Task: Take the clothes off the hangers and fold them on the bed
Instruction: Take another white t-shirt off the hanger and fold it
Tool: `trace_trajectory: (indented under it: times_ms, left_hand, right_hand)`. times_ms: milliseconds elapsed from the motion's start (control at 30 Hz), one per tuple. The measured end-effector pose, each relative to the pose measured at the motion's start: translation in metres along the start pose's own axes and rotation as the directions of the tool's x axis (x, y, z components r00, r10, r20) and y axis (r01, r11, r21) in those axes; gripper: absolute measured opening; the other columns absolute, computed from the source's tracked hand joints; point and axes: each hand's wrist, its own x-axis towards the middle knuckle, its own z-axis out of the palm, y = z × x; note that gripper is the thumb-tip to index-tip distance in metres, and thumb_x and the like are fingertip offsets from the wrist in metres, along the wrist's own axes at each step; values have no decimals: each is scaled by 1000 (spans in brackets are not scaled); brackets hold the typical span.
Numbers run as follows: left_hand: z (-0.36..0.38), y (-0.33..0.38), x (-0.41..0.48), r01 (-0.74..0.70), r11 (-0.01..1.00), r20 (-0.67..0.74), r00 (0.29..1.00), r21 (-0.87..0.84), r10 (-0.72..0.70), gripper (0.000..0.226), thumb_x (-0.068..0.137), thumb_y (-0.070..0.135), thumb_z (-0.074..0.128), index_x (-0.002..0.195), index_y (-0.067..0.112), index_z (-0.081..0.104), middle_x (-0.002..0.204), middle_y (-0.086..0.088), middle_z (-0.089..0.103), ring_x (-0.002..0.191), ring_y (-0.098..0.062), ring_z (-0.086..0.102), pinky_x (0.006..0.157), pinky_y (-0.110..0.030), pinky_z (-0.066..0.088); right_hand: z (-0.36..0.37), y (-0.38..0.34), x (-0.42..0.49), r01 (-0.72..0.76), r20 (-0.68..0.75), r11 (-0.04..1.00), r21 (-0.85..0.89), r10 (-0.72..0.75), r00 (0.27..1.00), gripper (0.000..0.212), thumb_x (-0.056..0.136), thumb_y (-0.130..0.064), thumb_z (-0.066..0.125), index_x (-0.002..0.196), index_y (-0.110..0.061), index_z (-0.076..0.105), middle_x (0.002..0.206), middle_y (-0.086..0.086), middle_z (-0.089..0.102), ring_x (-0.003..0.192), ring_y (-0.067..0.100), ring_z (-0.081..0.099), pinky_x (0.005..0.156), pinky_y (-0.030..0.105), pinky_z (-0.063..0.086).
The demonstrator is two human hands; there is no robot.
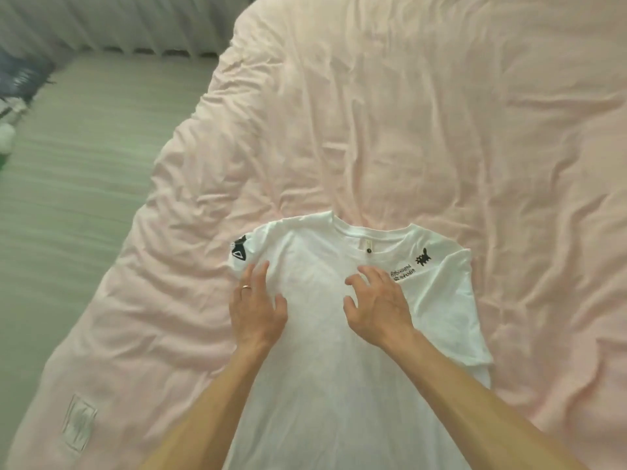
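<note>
Both forearms come up from the bottom edge of the frame, bare, converging toward the centre.

Left hand: palm down on the white T-shirt, fingers nearly straight and close together, tips toward the left shoulder seam. There is a ring on one finger. It grips nothing and just lies flat on the cloth.

Right hand: palm down, fingers spread and arched, tips on the chest fabric beside the small black print. We see no cloth pinched between fingers and thumb.

The shirt lies front up at centre and lower centre of the frame. Its collar points toward the top of the frame and its hem runs off the bottom edge, so the long axis runs bottom to top. The sleeve at frame right lies spread out flat. The sleeve at frame left sits close to the body and carries a black mark.

The surface under the shirt is a rumpled pale pink duvet, filling the centre and right. It has a sewn label patch at lower left. A striped greenish sheet shows at the left. Grey pleated fabric hangs across the upper left. The objects at the far left edge are blurred, so we cannot identify them.
</note>
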Motion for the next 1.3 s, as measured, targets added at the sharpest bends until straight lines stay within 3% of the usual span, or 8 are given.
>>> trace_trajectory:
  times_ms: [200, 300, 467, 667, 867, 1000, 1133, 1300]
  left_hand:
    - [-43, -69, 38, 475, 672, 232, 876, -567, -423, 22, 93, 34, 61, 111, 22, 64, 102, 4, 64, 105, -24, 60, 85, -32, 44]
    - [-55, -76, 65, 598, 378, 476, 797, -707, -371, 29, 95, 41, 58, 80, 20, 71, 76, 5, 69, 72, -19, 60, 63, -29, 43]
    - [-60, -86, 100, 767, 205, 725, 642, -608, -249, 52, 91, 56, 59, 102, 7, 74, 92, -9, 75, 80, -24, 67, 71, -30, 51]
    - [-63, -81, 135, 669, 96, 645, 738, -737, -198, 11, 67, 24, 68, 71, 17, 60, 68, -3, 58, 59, -19, 53, 52, -24, 41]
    - [-60, -102, 139, 548, -364, 642, 734, -753, -223, 49, 47, 13, 60, 95, 4, 62, 87, -15, 60, 76, -28, 55, 67, -38, 46]
    - [-56, -121, 128, 617, -259, 669, 693, -743, -269, 50, 43, 18, 63, 92, 10, 63, 90, -13, 59, 76, -26, 53, 65, -34, 42]
    - [-66, -127, 127, 762, -74, 763, 646, -644, 19, 33, 90, 31, 64, 116, 13, 73, 112, -12, 74, 102, -29, 71, 91, -41, 54]
    - [-69, -130, 139, 670, 236, 682, 731, -704, -39, 23, 91, 18, 70, 113, 14, 73, 110, -11, 75, 86, -19, 71, 69, -27, 55]
  right_hand:
    - [19, -112, 61, 117, 175, 993, -24, -111, 978, 47, 100, -36, 45, 145, -20, 42, 156, -3, 36, 143, 17, 30, 111, 34, 31]
    - [18, -147, 93, 118, 207, 992, -40, -107, 972, 50, 101, -34, 42, 149, -19, 37, 153, -2, 41, 140, 19, 34, 112, 36, 31]
    - [20, -179, 152, 175, 366, 971, -163, -105, 925, 58, 97, -14, 34, 154, -21, 29, 160, -2, 32, 147, 21, 25, 118, 39, 24]
    - [18, -180, 189, 30, 427, 949, -313, 113, 897, 53, 98, -54, 14, 66, -23, 44, 78, -2, 50, 109, 28, 51, 93, 45, 42]
    - [12, -181, 192, 8, 369, 883, -470, 188, 910, 57, 99, -54, 30, 57, -20, 46, 76, 0, 55, 86, 26, 51, 84, 39, 43]
    - [24, -197, 201, -34, 379, 907, -419, 209, 902, 43, 94, -53, 37, 70, -24, 57, 81, -3, 60, 94, 26, 53, 95, 41, 36]
    - [40, -208, 213, -204, 533, 964, -168, 263, 804, 60, 88, -74, 35, 116, -31, 67, 116, -9, 61, 115, 23, 51, 112, 48, 28]
    - [35, -221, 220, -267, 721, 958, -100, 255, 644, 20, 91, -33, 59, 102, -18, 66, 102, 2, 57, 86, 20, 51, 69, 29, 41]
